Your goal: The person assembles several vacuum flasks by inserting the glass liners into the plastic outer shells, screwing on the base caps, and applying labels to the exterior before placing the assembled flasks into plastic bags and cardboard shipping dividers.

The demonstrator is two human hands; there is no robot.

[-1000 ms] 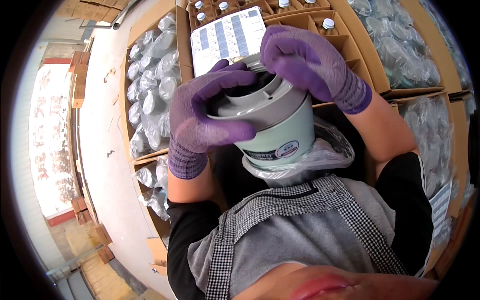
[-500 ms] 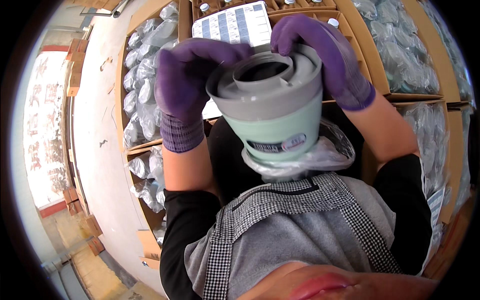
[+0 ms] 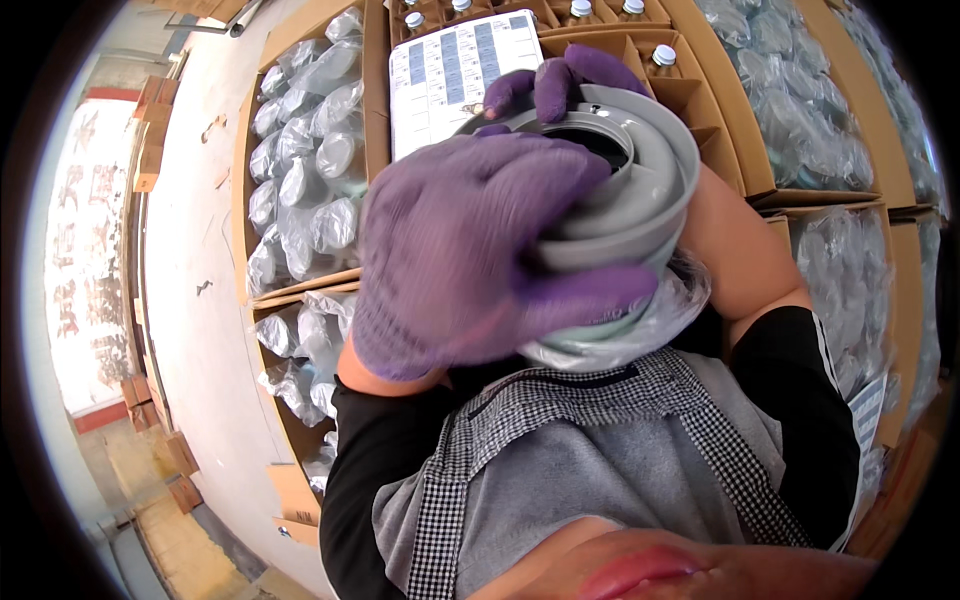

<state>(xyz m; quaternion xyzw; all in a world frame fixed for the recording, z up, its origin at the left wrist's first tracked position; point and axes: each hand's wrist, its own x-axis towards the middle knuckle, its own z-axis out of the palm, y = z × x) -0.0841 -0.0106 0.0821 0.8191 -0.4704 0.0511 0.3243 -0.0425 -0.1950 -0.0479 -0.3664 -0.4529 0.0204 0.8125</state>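
In front of my chest is a pale green tub-shaped container [image 3: 660, 215] with a broad grey collar and a dark round opening inside a raised ring. It is tilted. Clear plastic wrap [image 3: 650, 325] is bunched around its lower part. My left hand [image 3: 455, 240], in a purple glove, grips the near left side, thumb low on the body and fingers across the grey top toward the opening. Curled over the far rim are the purple fingers of my right hand [image 3: 555, 88]. The container hides that hand's palm.
Beyond the container, a printed sheet [image 3: 440, 90] lies on a divided carton [image 3: 700, 110] with several white-capped bottles. Cartons of plastic-wrapped glassware stand at left [image 3: 310, 180] and right [image 3: 800, 100]. Pale floor [image 3: 205, 330] runs along the far left.
My left hand has come from the far left rim down and right onto the container's near side. My right fingers have shifted left along the far rim. The container has tilted and turned.
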